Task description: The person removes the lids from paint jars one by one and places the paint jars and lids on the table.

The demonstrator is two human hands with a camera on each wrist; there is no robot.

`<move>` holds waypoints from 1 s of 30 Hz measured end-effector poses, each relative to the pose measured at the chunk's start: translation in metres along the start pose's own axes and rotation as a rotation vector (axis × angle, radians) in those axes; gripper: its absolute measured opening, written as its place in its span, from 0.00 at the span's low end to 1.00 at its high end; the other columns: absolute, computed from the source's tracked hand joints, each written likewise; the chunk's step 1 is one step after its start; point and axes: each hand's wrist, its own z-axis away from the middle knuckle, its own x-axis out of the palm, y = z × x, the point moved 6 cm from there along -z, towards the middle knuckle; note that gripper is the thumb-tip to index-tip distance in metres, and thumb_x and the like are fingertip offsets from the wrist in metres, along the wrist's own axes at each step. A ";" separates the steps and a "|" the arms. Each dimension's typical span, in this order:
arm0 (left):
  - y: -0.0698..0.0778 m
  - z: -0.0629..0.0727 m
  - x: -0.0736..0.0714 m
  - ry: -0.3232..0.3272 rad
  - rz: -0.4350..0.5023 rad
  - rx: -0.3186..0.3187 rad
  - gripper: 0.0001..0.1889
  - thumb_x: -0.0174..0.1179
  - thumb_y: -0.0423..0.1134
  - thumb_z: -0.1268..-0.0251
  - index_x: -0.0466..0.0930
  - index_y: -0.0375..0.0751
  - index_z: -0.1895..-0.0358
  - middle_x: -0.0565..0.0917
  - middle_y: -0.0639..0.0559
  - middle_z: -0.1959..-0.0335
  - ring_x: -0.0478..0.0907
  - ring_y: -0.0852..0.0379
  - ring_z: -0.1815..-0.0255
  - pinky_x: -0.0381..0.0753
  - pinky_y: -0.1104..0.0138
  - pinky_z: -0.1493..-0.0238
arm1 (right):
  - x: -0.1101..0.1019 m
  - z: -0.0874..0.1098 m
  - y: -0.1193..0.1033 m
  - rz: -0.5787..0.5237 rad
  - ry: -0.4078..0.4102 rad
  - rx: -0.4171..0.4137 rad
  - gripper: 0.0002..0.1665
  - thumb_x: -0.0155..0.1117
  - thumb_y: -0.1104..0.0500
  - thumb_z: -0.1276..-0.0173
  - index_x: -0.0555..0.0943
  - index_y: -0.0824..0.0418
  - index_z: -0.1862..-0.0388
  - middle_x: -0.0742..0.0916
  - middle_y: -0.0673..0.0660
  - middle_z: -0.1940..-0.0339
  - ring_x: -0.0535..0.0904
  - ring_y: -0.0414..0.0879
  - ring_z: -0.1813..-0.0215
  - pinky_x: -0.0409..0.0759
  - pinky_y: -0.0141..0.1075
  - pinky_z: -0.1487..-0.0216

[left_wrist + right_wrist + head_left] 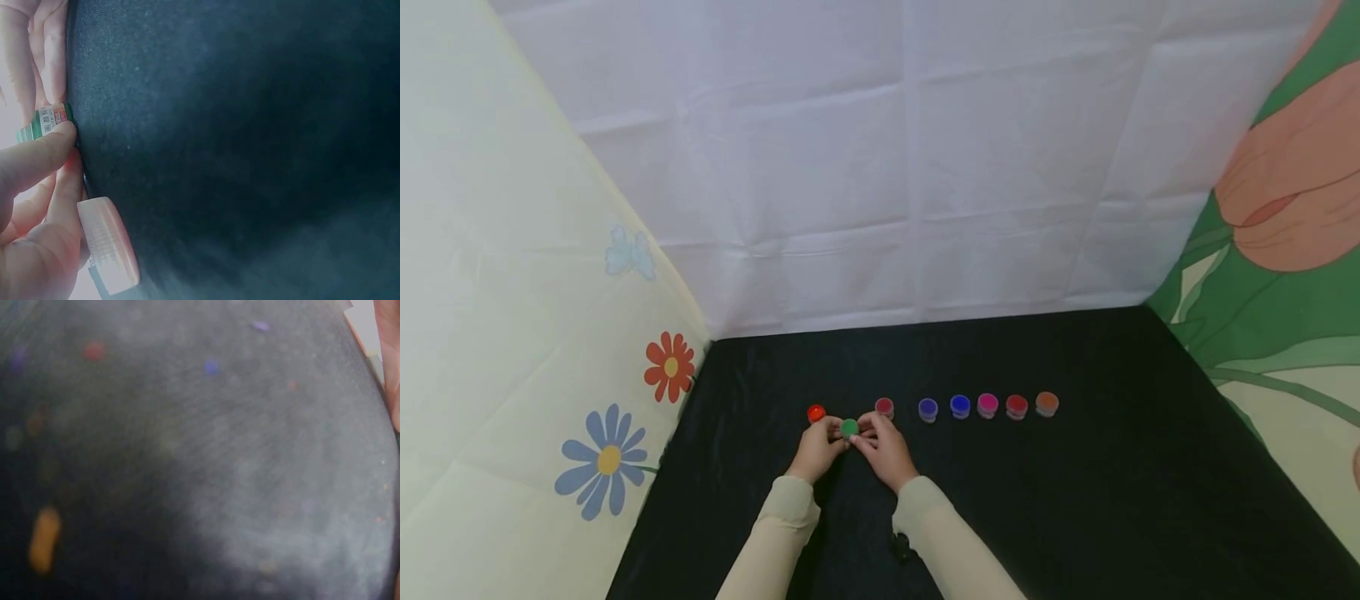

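Between both hands, low over the black cloth, is a small green-lidded jar (849,428). My left hand (817,451) pinches it from the left with thumb and fingers, while my right hand (887,452) grips it from the right. In the left wrist view the green jar (49,120) lies on its side to that camera, a printed label on its wall. A bright red-lidded jar (816,412) stands just beyond the left fingers. Close behind the right fingers is a dark-pink-lidded jar (884,407). The right wrist view catches only fingers (390,375) at its edge.
A row of small jars continues to the right: a violet one (928,409), a blue one (960,406), a pink one (987,405), a red one (1017,407) and an orange one (1047,404). Black cloth (1075,500) covers the table; a white sheet (820,167) hangs behind.
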 end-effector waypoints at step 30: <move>-0.001 -0.001 0.000 -0.004 -0.005 -0.006 0.14 0.67 0.24 0.38 0.78 0.26 0.50 0.85 0.36 0.54 0.83 0.42 0.51 0.82 0.50 0.48 | 0.000 0.001 -0.001 0.013 -0.012 0.009 0.18 0.62 0.60 0.24 0.77 0.66 0.39 0.82 0.61 0.49 0.82 0.54 0.48 0.82 0.46 0.46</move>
